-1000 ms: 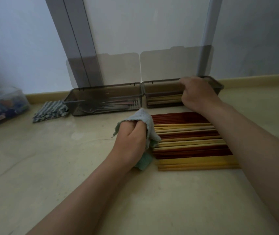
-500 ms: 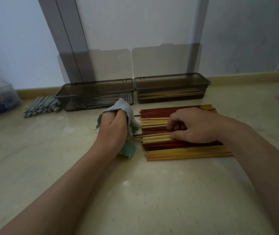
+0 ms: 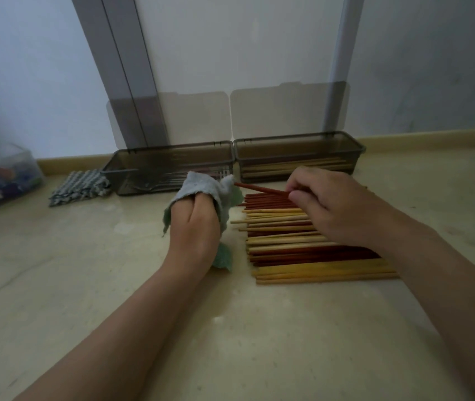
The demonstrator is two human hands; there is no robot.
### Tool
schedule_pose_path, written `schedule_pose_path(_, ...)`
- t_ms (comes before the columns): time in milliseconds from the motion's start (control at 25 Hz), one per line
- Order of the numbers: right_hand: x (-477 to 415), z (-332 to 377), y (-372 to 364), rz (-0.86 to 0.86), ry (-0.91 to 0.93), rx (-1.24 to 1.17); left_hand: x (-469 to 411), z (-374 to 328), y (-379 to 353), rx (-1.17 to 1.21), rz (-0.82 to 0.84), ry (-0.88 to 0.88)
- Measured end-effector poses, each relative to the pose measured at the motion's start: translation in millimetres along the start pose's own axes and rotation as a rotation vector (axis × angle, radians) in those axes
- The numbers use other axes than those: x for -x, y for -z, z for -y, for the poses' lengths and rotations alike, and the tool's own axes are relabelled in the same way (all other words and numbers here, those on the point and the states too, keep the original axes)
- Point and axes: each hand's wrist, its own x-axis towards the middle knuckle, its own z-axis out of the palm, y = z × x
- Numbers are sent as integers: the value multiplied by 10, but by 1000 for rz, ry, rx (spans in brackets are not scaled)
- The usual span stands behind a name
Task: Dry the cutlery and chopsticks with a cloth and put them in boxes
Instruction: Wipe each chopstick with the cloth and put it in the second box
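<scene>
On the pale bench (image 3: 230, 328), your right hand (image 3: 337, 206) pinches a red chopstick (image 3: 262, 189) just above the chopstick pile (image 3: 317, 256), its long axis pointing left, tip at the cloth (image 3: 204, 186) your left hand (image 3: 195, 224) grips.

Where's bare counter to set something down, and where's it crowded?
Bare counter lies nearer you than the chopstick row; a wider patch lies left of the left hand, below the checked cloth. Crowded: between the row, the cloth, the right hand, the left box and the right box.
</scene>
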Motion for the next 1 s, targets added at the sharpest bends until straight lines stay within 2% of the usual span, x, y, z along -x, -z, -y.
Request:
schedule_pose_path(160,-3,-4,-32,-83,-31,52,-44,59,8,72,-72,85)
schedule_pose_path(320,8,74,-13,-170,-35,14,-94,85,-21,-19,-80,72)
schedule_pose_path(480,43,274,-166,10,29,-130,-22,22,-77,28,-38,92)
schedule_pose_path(640,60,360,-253,70,65,-132,-109,55,-56,14,-105,131)
schedule_pose_path(840,78,271,-178,176,-22,-96,-153,80,28,153,-250,38)
schedule_pose_path(1000,98,448,-348,173,16,-227,-12,44,-43,107,-225,-20)
